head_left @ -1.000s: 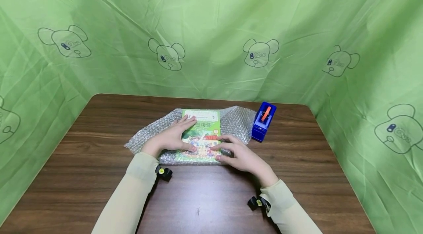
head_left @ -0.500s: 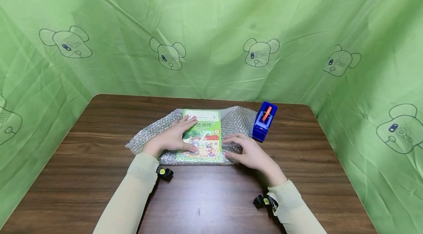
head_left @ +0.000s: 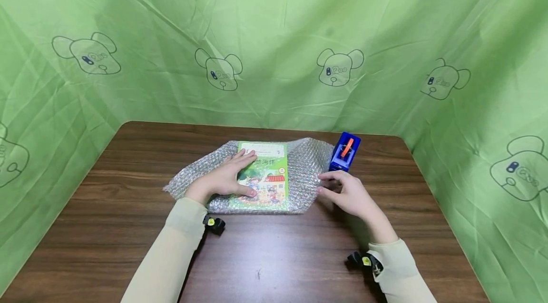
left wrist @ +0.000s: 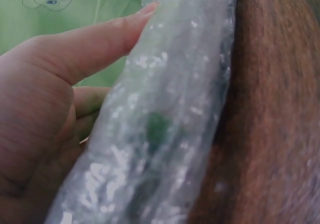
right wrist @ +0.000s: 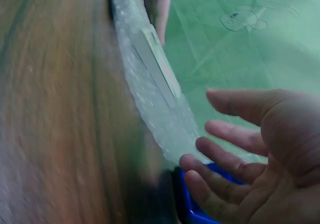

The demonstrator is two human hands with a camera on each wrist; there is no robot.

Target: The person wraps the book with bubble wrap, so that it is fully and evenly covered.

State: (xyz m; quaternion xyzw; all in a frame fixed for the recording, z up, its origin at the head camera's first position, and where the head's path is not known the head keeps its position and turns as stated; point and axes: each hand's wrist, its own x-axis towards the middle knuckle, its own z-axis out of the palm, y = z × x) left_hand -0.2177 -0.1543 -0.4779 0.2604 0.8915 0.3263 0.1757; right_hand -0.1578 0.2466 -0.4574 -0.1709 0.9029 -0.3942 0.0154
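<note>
A book with a green illustrated cover (head_left: 267, 177) lies on a sheet of bubble wrap (head_left: 306, 165), which spreads out to both sides of it. My left hand (head_left: 222, 179) rests on the book's left part with its fingers spread. In the left wrist view the near edge of the bubble wrap (left wrist: 155, 119) hides some of those fingers. My right hand (head_left: 348, 193) is at the wrap's right edge, with thumb and fingers apart. The right wrist view shows nothing between the fingers of the right hand (right wrist: 250, 154).
A blue object with an orange piece on top (head_left: 346, 151), resembling a tape dispenser, stands just beyond my right hand. Everything lies on a dark wooden table (head_left: 265, 250). A green curtain (head_left: 274, 22) with printed bear heads encloses the back and sides.
My right hand has moved off the book's right edge, rightward across the bubble wrap towards the blue object. The left hand has stayed on the book.
</note>
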